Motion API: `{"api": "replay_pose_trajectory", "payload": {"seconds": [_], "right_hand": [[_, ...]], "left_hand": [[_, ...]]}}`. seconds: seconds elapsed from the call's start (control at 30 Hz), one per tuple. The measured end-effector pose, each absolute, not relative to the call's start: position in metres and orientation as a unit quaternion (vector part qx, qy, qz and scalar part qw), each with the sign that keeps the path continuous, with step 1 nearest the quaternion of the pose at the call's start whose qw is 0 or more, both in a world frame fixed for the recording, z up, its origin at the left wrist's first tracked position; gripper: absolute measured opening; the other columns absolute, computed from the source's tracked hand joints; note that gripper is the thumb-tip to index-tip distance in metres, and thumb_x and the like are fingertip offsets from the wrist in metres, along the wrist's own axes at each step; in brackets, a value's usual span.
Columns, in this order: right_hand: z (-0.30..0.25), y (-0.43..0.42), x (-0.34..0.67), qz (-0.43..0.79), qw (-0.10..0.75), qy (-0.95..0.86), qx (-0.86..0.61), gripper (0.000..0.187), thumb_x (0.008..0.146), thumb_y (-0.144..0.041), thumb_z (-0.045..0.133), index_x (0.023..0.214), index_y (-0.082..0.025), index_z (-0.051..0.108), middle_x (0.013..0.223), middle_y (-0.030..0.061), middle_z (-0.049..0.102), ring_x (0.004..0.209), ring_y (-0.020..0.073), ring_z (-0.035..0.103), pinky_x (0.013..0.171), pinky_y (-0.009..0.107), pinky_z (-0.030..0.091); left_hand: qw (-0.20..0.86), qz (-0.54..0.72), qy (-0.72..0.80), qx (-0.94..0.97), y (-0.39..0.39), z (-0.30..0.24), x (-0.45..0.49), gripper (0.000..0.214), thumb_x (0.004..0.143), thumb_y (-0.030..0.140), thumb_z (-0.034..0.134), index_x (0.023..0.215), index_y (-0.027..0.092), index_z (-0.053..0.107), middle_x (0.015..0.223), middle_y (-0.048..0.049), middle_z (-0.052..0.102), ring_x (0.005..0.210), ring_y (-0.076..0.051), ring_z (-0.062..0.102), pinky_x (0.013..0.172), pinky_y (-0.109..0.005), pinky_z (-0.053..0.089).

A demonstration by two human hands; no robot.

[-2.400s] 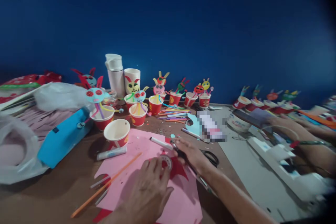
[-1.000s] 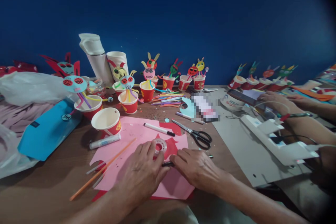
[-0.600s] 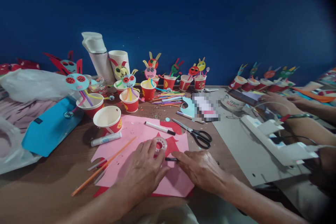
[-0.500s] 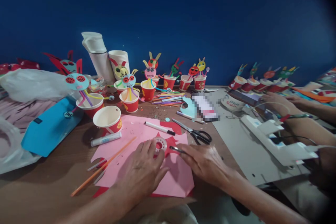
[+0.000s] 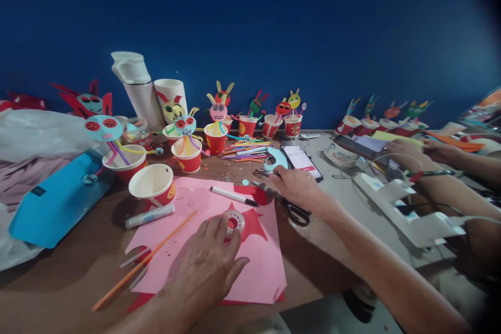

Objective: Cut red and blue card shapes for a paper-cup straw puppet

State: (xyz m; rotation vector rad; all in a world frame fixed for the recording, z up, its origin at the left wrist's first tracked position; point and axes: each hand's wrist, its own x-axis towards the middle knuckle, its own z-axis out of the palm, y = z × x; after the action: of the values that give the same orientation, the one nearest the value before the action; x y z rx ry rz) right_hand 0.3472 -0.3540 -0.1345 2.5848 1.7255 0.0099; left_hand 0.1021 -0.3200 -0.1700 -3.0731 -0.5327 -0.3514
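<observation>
My left hand (image 5: 207, 263) lies on a pink paper sheet (image 5: 183, 203), its fingertips pressed on a small tape roll (image 5: 234, 221). The roll sits on a red star-shaped cut-out (image 5: 252, 225). My right hand (image 5: 294, 187) is stretched forward past the black scissors (image 5: 294, 212), close to a phone (image 5: 302, 159) and a light blue paper shape (image 5: 274, 158). Its fingers are curled over a thin dark pen (image 5: 263, 172) whose end sticks out to the left. A white marker (image 5: 234, 196) lies on the pink sheet between my hands.
An empty red paper cup (image 5: 152, 183), a glue stick (image 5: 149, 215) and an orange straw (image 5: 144, 261) lie to the left, beside a blue pouch (image 5: 58, 201). Cups with paper figures (image 5: 216, 130) line the blue wall. Another person's hands (image 5: 410, 154) work at the right by a white device (image 5: 407, 211).
My right hand left the red cut-out and reached forward over the scissors toward the phone. My left hand stayed on the tape roll. The view shifted slightly.
</observation>
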Motion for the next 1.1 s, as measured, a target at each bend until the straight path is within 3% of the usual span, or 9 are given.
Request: {"api": "replay_pose_trajectory", "payload": {"seconds": [0.1,0.2,0.33,0.43,0.67,0.8,0.9,0.97,1.1], "right_hand": [[-0.127,-0.364,0.358,-0.022,-0.029,0.574,0.818,0.034,0.089,-0.027,0.031,0.118,-0.016,0.043,0.080,0.0102,0.064,0.068,0.0205,0.060,0.058,0.027,0.038],[-0.120,-0.370,0.359,-0.118,-0.188,0.595,0.772,0.041,0.088,-0.021,0.032,0.129,-0.021,0.030,0.076,0.0036,0.062,0.058,0.0145,0.057,0.055,0.025,0.040],[-0.117,-0.369,0.346,-0.324,-0.432,0.554,0.634,0.025,0.087,-0.027,0.032,0.108,-0.022,0.046,0.083,0.0018,0.058,0.052,0.0091,0.056,0.048,0.022,0.043],[-0.120,-0.368,0.339,-0.410,-0.531,0.483,0.563,0.018,0.084,-0.029,0.034,0.093,-0.020,0.047,0.083,0.0036,0.059,0.057,0.0115,0.058,0.051,0.025,0.045],[-0.145,-0.368,0.333,-0.534,-0.608,0.375,0.452,0.024,0.080,-0.027,0.041,0.104,-0.024,0.039,0.100,0.0076,0.061,0.077,0.0172,0.062,0.055,0.026,0.047],[-0.165,-0.363,0.321,-0.580,-0.588,0.367,0.428,0.024,0.088,-0.037,0.031,0.096,-0.019,0.046,0.071,0.0034,0.061,0.056,0.0128,0.058,0.052,0.024,0.043],[-0.173,-0.360,0.318,-0.524,-0.551,0.398,0.513,0.035,0.089,-0.039,0.033,0.083,-0.012,0.056,0.052,-0.0034,0.046,0.044,0.0069,0.043,0.045,0.019,0.033],[-0.174,-0.358,0.320,-0.479,-0.526,0.416,0.567,0.030,0.087,-0.034,0.039,0.077,-0.012,0.057,0.053,-0.0044,0.042,0.047,0.0061,0.040,0.045,0.019,0.032],[-0.171,-0.353,0.322,-0.489,-0.494,0.404,0.595,0.010,0.085,-0.023,0.043,0.085,-0.016,0.051,0.065,-0.0027,0.053,0.057,0.0080,0.051,0.054,0.020,0.041]], "left_hand": [[0.004,-0.113,-0.166,-0.980,-0.319,-0.171,0.102,0.039,0.081,0.035,0.044,0.115,0.015,0.048,0.118,-0.0174,0.047,0.105,-0.030,0.042,0.083,-0.046,0.039],[0.018,-0.114,-0.165,-0.980,-0.319,-0.174,0.101,0.041,0.081,0.035,0.044,0.116,0.014,0.047,0.119,-0.0183,0.046,0.107,-0.031,0.041,0.084,-0.047,0.039],[0.046,-0.122,-0.156,-0.979,-0.319,-0.179,0.101,0.044,0.080,0.035,0.045,0.118,0.013,0.046,0.119,-0.0198,0.047,0.107,-0.033,0.042,0.084,-0.048,0.038],[0.060,-0.117,-0.153,-0.979,-0.318,-0.180,0.102,0.048,0.080,0.035,0.045,0.122,0.012,0.042,0.119,-0.0204,0.048,0.107,-0.033,0.042,0.083,-0.047,0.039],[0.082,-0.091,-0.137,-0.983,-0.314,-0.179,0.105,0.048,0.080,0.035,0.045,0.123,0.013,0.041,0.118,-0.0204,0.049,0.104,-0.033,0.045,0.081,-0.046,0.039],[0.110,-0.131,-0.121,-0.978,-0.309,-0.183,0.105,0.042,0.080,0.039,0.045,0.115,0.017,0.049,0.111,-0.0181,0.054,0.100,-0.033,0.048,0.080,-0.044,0.039],[0.130,-0.137,-0.114,-0.975,-0.304,-0.189,0.103,0.043,0.079,0.043,0.044,0.114,0.020,0.050,0.109,-0.0169,0.056,0.099,-0.032,0.050,0.079,-0.042,0.039],[0.137,-0.136,-0.102,-0.976,-0.303,-0.193,0.102,0.045,0.078,0.045,0.045,0.116,0.021,0.048,0.107,-0.0157,0.058,0.098,-0.031,0.051,0.077,-0.040,0.039],[0.110,-0.132,-0.126,-0.977,-0.307,-0.191,0.101,0.050,0.077,0.044,0.047,0.123,0.023,0.043,0.105,-0.0114,0.061,0.102,-0.029,0.051,0.079,-0.040,0.040]]}}
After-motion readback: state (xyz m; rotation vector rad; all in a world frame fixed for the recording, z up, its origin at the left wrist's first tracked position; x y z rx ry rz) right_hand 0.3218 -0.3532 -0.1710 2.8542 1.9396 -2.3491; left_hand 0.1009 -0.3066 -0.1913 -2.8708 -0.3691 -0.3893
